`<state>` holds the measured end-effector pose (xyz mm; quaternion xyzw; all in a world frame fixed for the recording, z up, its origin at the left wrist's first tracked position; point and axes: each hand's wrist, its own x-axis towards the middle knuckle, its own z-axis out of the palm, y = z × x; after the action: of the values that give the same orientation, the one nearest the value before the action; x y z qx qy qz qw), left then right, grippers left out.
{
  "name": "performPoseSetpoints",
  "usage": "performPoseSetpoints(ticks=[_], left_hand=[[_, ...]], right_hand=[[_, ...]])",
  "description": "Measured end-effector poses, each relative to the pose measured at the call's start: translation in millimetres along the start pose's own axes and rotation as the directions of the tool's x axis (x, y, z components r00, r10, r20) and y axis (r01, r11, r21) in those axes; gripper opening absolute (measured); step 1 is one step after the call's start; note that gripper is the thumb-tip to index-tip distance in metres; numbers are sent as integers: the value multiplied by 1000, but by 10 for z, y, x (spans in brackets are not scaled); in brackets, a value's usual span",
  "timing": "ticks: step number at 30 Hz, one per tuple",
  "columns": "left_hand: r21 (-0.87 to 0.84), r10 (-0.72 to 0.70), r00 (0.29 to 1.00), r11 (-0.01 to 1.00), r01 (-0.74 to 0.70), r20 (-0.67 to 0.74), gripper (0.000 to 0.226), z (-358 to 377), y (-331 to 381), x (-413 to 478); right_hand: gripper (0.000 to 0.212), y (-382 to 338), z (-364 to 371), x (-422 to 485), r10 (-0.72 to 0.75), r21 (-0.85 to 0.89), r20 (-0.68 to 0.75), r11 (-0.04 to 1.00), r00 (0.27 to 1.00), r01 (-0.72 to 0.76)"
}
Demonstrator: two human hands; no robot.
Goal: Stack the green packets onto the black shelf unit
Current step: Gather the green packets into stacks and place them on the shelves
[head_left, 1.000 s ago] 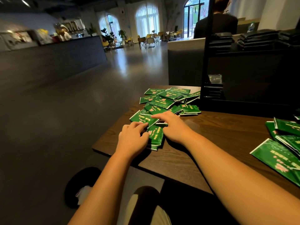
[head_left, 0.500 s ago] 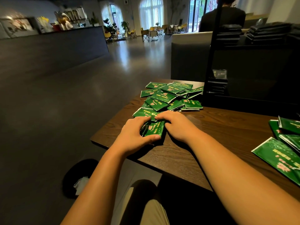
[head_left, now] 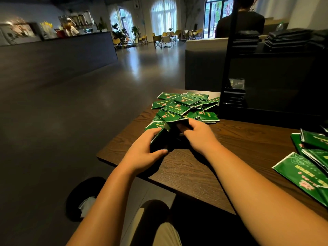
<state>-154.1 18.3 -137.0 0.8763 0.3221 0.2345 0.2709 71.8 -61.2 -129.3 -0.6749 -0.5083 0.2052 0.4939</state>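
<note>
Head view: a dark wooden table (head_left: pixel 195 176) carries the black shelf unit (head_left: pixel 269 89) at its far right. A loose pile of green packets (head_left: pixel 182 105) lies right beside the shelf unit's left post, and a second heap of packets (head_left: pixel 308 167) lies on the near side of the shelf unit. Left of the shelf unit and apart from it, a small bundle of packets (head_left: pixel 166 133) is tilted up between both hands. The left hand (head_left: pixel 142 148) curls its fingers over the bundle's left side with the thumb at its near end, and the right hand (head_left: pixel 197 135) clamps bent fingers round the right side.
</note>
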Motion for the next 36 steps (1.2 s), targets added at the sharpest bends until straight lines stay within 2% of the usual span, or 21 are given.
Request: performPoseSetpoints(ticks=[4, 7, 10, 13, 14, 19, 21, 22, 24, 27, 29, 32, 34, 36], left_hand=[[-35, 1, 977, 999, -9, -213, 33, 9, 14, -59], [-144, -37, 961, 990, -3, -274, 17, 15, -5, -69], [-285, -42, 950, 957, -50, -309, 15, -12, 118, -49], [-355, -5, 957, 929, -102, -290, 20, 11, 307, 32], [-337, 18, 967, 935, -107, -255, 24, 37, 357, 66], [-299, 31, 994, 952, -61, -106, 43, 147, 371, 190], [-243, 36, 998, 969, -46, -46, 54, 137, 348, 211], [-187, 40, 999, 981, -41, -6, 60, 131, 348, 222], [-81, 53, 998, 995, -50, 37, 68, 100, 380, 245], [68, 39, 999, 997, -39, 5, 74, 36, 398, 309], [182, -37, 997, 983, 23, 72, 74, -41, 375, 370], [255, -147, 973, 962, 99, 179, 70, -80, 249, 447], [317, -147, 982, 943, 103, 119, 71, -27, 150, 451], [353, -125, 992, 928, 116, 4, 55, 84, 66, 452]], right_hand=[[19, -63, -43, -12, 5, 131, -76, 991, 997, 5], [13, -93, -52, -37, 46, 218, -96, 976, 994, -24], [12, -93, -49, -32, 68, 236, -95, 971, 993, -43], [46, -212, -38, -86, 119, 256, -19, 960, 993, -111], [49, -234, -25, -105, 129, 285, 22, 950, 991, -130], [38, -291, -66, -153, 120, 402, 87, 904, 989, -146], [28, -288, -99, -146, 111, 435, 96, 889, 989, -142], [32, -297, -127, -164, 112, 432, 112, 889, 987, -150], [56, -253, -104, -131, 145, 328, 100, 929, 984, -171], [43, -179, -67, -45, 165, 206, -60, 967, 984, -149], [50, -149, -88, -8, 226, 243, -160, 953, 961, -183], [52, -128, -162, 16, 275, 308, -236, 931, 932, -197], [53, -79, -174, 24, 306, 353, -236, 911, 922, -212], [44, -52, -165, 37, 294, 370, -224, 908, 929, -198]])
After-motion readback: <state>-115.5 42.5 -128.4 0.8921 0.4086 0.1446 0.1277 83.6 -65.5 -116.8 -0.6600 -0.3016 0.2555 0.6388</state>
